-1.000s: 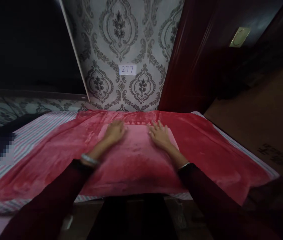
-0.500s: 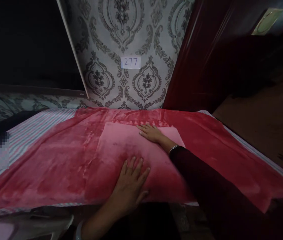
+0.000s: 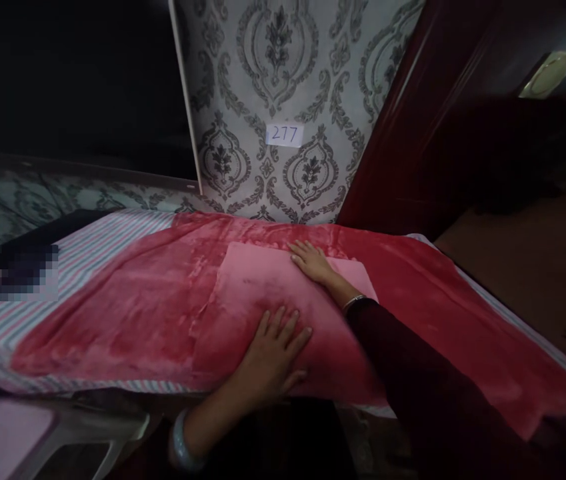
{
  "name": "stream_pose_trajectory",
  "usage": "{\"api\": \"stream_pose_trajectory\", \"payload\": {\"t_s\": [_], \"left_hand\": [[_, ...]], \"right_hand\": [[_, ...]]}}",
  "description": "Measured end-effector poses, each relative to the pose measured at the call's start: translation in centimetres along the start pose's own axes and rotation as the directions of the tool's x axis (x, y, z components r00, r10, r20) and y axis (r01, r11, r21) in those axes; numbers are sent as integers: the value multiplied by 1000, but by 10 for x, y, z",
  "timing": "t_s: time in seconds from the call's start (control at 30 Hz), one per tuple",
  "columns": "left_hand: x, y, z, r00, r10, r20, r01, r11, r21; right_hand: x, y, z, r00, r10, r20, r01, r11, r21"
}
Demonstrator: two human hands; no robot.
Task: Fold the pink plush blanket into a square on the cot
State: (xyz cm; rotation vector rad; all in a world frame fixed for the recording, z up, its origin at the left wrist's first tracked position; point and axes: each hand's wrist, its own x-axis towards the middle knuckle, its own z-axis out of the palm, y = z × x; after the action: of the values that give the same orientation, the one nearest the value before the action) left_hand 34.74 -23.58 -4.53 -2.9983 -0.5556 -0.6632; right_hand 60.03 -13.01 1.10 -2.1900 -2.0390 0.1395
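Note:
A red and pink plush garment lies spread out in front of me, with a paler pink folded panel on its middle. My left hand rests flat on the near part of this panel, fingers spread and pointing away from me. Farther back, my right hand lies flat across the panel's far edge, fingers stretched to the left. Neither hand grips the cloth. What kind of garment it is, I cannot tell for sure.
A striped cloth covers the table under the plush fabric. Behind stand a dark screen, a patterned wall with a paper label reading 277, and a dark red door. A light plastic stool is at lower left.
The whole view has shifted, so the scene sits farther right. Both hands stay flat on about the same spots of the pink panel; nothing has been picked up.

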Motion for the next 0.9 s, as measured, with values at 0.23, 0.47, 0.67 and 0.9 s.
{"api": "stream_pose_trajectory", "payload": {"t_s": [0.23, 0.47, 0.67, 0.9], "left_hand": [[-35, -16, -17, 964, -140, -228, 166, 981, 100], [-44, -21, 10, 920, -192, -341, 236, 967, 93], [-46, -23, 18, 903, -212, -372, 247, 968, 49], [-47, -29, 20, 909, -171, -381, 229, 967, 114]], "right_hand": [[-35, -81, 17, 781, -617, 96, 617, 786, 27], [23, -83, 33, 833, -547, 89, 551, 834, -27], [74, -68, 41, 944, -317, 94, 307, 945, 112], [72, -79, 28, 976, -203, 77, 197, 977, 84]]}}
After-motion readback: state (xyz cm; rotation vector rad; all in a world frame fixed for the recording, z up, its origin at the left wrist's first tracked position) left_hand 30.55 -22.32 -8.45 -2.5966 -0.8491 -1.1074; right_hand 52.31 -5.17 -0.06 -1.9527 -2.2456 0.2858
